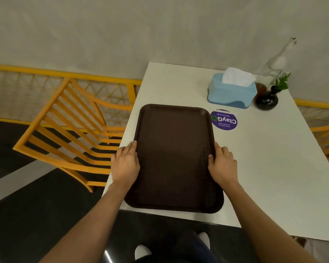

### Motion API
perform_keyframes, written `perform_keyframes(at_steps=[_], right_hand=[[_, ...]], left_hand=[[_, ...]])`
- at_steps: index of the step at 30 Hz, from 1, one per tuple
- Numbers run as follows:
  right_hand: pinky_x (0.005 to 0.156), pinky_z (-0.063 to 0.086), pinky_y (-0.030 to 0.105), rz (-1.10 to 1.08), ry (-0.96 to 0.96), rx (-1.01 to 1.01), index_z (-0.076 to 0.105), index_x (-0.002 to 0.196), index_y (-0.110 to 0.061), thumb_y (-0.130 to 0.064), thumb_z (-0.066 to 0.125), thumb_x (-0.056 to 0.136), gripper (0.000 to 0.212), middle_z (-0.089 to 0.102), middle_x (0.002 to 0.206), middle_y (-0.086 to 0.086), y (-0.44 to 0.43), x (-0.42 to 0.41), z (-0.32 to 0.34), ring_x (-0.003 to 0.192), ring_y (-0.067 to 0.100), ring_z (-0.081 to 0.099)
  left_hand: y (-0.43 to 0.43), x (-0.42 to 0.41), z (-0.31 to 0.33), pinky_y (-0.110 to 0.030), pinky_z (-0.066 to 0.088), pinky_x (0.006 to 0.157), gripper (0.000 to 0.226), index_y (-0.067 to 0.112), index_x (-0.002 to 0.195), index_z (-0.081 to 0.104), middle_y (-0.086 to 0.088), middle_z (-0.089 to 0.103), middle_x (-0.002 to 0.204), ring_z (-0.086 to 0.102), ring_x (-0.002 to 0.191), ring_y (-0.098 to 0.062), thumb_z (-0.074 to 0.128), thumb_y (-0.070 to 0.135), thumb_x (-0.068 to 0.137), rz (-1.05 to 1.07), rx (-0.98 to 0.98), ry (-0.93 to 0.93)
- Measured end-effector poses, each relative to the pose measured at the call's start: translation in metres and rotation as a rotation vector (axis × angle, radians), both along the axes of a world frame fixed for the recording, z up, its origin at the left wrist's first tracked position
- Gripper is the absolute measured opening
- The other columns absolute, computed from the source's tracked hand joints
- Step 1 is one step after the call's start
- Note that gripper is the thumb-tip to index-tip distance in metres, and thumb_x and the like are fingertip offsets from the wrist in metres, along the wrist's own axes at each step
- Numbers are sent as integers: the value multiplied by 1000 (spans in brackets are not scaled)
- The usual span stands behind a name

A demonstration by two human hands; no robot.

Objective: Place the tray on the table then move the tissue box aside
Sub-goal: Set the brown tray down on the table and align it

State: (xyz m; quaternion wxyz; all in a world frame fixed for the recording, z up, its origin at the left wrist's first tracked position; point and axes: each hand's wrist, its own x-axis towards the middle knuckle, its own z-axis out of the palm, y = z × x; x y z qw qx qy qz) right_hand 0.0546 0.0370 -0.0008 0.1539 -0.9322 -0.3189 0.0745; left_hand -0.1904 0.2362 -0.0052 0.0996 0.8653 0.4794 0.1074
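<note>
A dark brown rectangular tray point(174, 158) lies on the white table point(264, 168), close to its left and near edges. My left hand point(124, 164) grips the tray's left rim. Its right rim is held by my right hand point(223, 165), thumb on top. A light blue tissue box point(232, 92) with a white tissue sticking up stands beyond the tray's far right corner, apart from the tray.
A purple round sticker point(224, 120) lies flat between tray and tissue box. A small black vase point(267, 100) with green leaves and a clear glass bottle point(275, 61) stand right of the box. An orange chair point(68, 130) stands left of the table, an orange railing point(65, 73) behind.
</note>
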Motion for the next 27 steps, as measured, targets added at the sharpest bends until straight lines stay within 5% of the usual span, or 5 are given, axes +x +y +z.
perform_keyframes(at_steps=[6, 11, 27], right_hand=[[119, 22, 56, 20, -54, -46, 16, 160, -15, -50, 37, 103, 70, 25, 165, 9, 9, -21, -5, 150, 31, 24], [122, 3, 56, -5, -24, -83, 6, 161, -14, -56, 27, 102, 76, 11, 169, 8, 25, -8, -11, 156, 28, 5], [123, 8, 56, -15, 5, -70, 10, 161, -13, -56, 31, 102, 76, 20, 167, 11, 88, 38, -11, 154, 33, 11]], left_hand=[[17, -6, -9, -45, 31, 115, 53, 17, 152, 38, -3, 44, 155, 37, 144, -22, 42, 33, 102, -89, -17, -4], [34, 6, -14, -42, 19, 121, 53, 20, 155, 33, 0, 38, 159, 27, 150, -20, 38, 29, 102, -87, -8, 10], [94, 51, -9, -42, 21, 121, 52, 13, 153, 36, -9, 50, 150, 34, 146, -22, 42, 22, 101, -60, -106, -136]])
